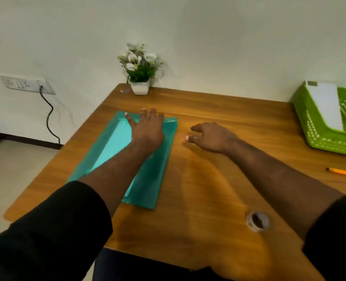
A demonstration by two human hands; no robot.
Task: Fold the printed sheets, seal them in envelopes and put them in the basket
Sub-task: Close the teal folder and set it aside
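On the wooden tabletop [208, 179] lies one teal plastic folder [154, 179], set at a slant, with a paler sheet showing through its middle. The left hand [147, 128] lies flat on the far end of the folder, fingers straight and spread, the fingertips reaching its far edge; this grip is open and presses down rather than holding anything. The right hand [210, 136] sits just beside the folder's right edge, apart from it, palm down over bare wood with fingers loosely curled and nothing in them. Whether it touches the wood, I cannot tell.

One green basket [318, 138] stands at the far right of the tabletop, well apart from both hands. One white envelope [328, 104] leans inside it against the back wall; there may be more beneath it, but I cannot tell.

Near the front edge, beside the right forearm, lies one roll of clear tape [257, 221]. One yellow pencil [344, 173] lies at the right edge. One small potted plant [140, 67] with white flowers stands at the far corner by the wall. On the wall to the left is one socket strip [26, 84] with one black cable [49, 118] hanging from it.
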